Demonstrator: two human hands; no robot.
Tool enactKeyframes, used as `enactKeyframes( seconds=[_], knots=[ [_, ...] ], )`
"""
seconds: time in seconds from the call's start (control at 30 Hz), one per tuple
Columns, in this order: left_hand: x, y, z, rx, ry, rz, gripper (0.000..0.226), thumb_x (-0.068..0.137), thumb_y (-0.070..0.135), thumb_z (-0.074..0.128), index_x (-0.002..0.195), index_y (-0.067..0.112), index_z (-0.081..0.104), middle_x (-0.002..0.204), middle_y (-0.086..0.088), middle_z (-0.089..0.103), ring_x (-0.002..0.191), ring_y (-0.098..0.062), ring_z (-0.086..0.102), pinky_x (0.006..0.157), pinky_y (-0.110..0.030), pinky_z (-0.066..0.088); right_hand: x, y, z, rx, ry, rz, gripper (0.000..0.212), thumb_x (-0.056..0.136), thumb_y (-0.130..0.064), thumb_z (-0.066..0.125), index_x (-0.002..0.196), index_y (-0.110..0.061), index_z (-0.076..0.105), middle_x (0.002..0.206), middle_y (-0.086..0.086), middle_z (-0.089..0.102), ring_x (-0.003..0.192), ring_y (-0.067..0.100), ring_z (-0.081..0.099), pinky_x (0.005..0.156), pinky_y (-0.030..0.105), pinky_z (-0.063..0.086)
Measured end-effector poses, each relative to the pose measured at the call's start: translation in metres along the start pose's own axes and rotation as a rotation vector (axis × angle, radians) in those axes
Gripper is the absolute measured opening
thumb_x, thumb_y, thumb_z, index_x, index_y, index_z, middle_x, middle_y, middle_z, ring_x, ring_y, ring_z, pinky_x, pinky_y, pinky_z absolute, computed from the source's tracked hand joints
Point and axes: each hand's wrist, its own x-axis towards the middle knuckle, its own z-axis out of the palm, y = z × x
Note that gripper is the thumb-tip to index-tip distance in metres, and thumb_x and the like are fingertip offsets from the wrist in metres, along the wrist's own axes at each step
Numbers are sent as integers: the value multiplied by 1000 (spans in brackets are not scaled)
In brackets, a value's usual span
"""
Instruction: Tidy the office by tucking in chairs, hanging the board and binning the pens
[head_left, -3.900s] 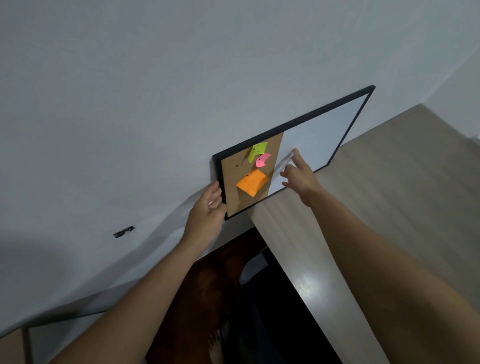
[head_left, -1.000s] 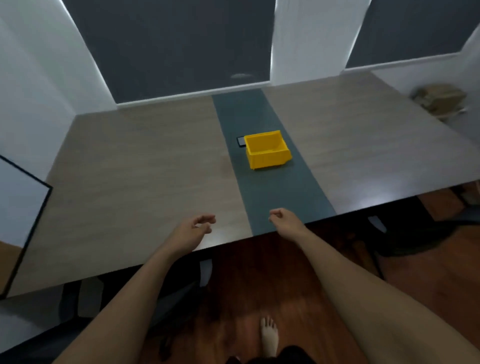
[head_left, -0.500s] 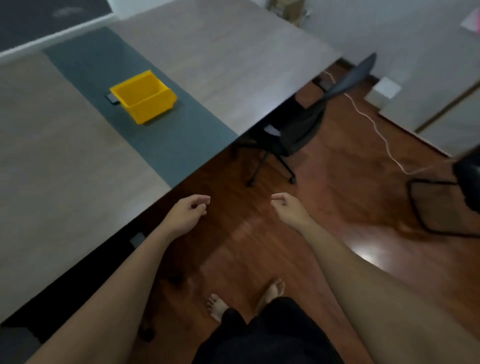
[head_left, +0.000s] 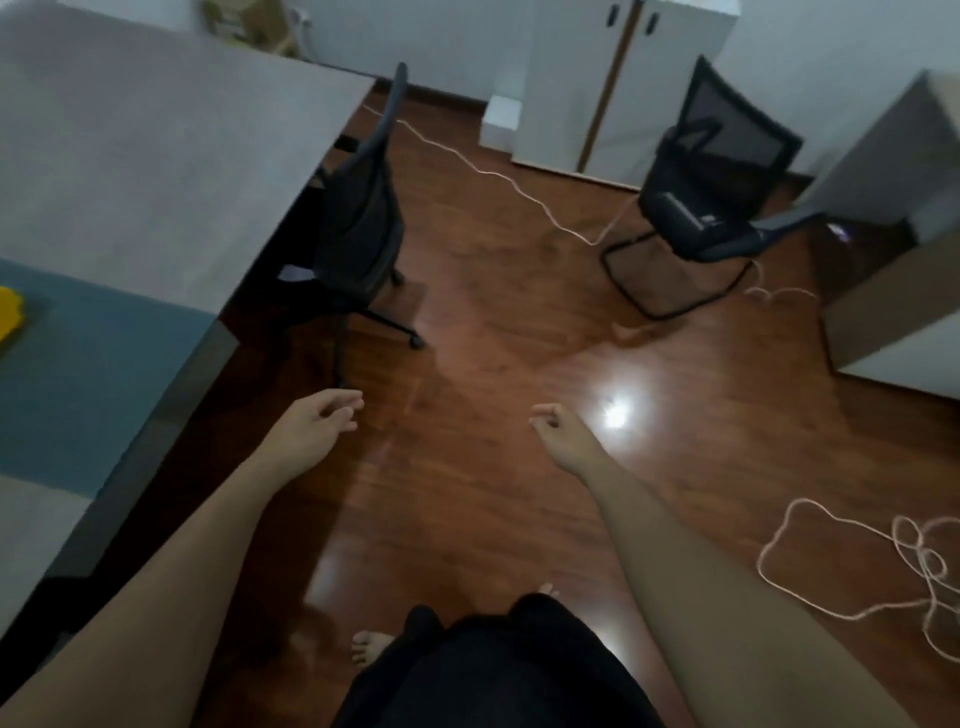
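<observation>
Both hands hang empty above the floor: the left hand with fingers loosely bent, the right hand slackly curled, touching nothing. Beyond, the wheeled chair sits at the table; the mesh chair stands well apart. A corner of the bin shows on the table.
</observation>
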Motion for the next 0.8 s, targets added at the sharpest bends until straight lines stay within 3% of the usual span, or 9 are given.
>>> enactKeyframes(
  seconds=[0.17, 0.3, 0.37, 0.47, 0.5, 0.57, 0.63, 0.7, 0.8],
  knots=[
    [33, 68, 88, 24, -81, 40, 33, 111, 22, 49, 140, 23, 63, 134, 7, 70, 109, -6, 72, 100, -34, 53, 3, 78, -79, 60, 76, 94, 34, 104, -27, 57, 136, -17, 64, 121, 1, 67, 103, 18, 64, 89, 29, 51],
    [54, 114, 152, 58, -146, 49, 33, 111, 26, 49, 140, 26, 63, 134, 11, 70, 111, -6, 72, 105, -37, 54, 28, 164, -130, 153, 102, 156, 43, 91, -40, 61, 130, -22, 66, 122, 7, 73, 107, 26, 73, 100, 46, 59],
    [64, 137, 181, 84, -191, 52, 32, 111, 27, 49, 139, 28, 64, 134, 13, 69, 111, -4, 71, 103, -36, 55, 23, 177, -155, 203, 132, 206, 40, 94, -35, 62, 130, -19, 67, 123, 10, 73, 106, 25, 72, 95, 37, 59],
    [75, 172, 220, 128, -251, 71, 33, 111, 25, 48, 141, 25, 63, 134, 12, 69, 108, 0, 70, 89, -25, 55, 6, 177, -190, 285, 176, 282, 30, 105, -11, 55, 132, -2, 64, 118, 16, 70, 75, 8, 67, 58, 11, 48],
    [79, 182, 231, 144, -276, 77, 33, 112, 25, 48, 141, 24, 63, 133, 13, 68, 107, 1, 70, 87, -27, 56, 6, 183, -196, 316, 186, 285, 29, 106, -5, 52, 132, 5, 61, 116, 20, 66, 63, 0, 64, 50, 6, 43],
    [89, 199, 251, 177, -324, 87, 32, 111, 26, 48, 140, 26, 63, 130, 19, 67, 108, 1, 70, 93, -44, 59, 6, 193, -209, 354, 204, 282, 28, 106, 1, 49, 130, 12, 58, 114, 19, 62, 48, -11, 61, 46, 4, 40],
    [103, 211, 268, 204, -364, 90, 32, 111, 27, 49, 140, 27, 64, 130, 20, 69, 107, 1, 72, 100, -51, 57, 18, 216, -217, 344, 225, 332, 24, 105, -5, 53, 122, 5, 67, 110, 16, 69, 65, -4, 73, 57, 14, 48],
    [121, 220, 284, 225, -405, 92, 32, 111, 28, 49, 139, 30, 64, 132, 18, 70, 108, -1, 73, 100, -50, 57, 25, 231, -223, 298, 244, 364, 15, 101, -17, 60, 106, -12, 73, 107, 14, 77, 89, 27, 76, 72, 28, 50],
    [153, 233, 307, 235, -455, 97, 31, 110, 27, 51, 137, 30, 65, 135, 13, 70, 110, -6, 74, 96, -42, 59, 44, 254, -227, 295, 225, 411, 25, 101, -25, 60, 118, -11, 73, 110, 13, 75, 88, 28, 67, 76, 34, 51]
  ],
)
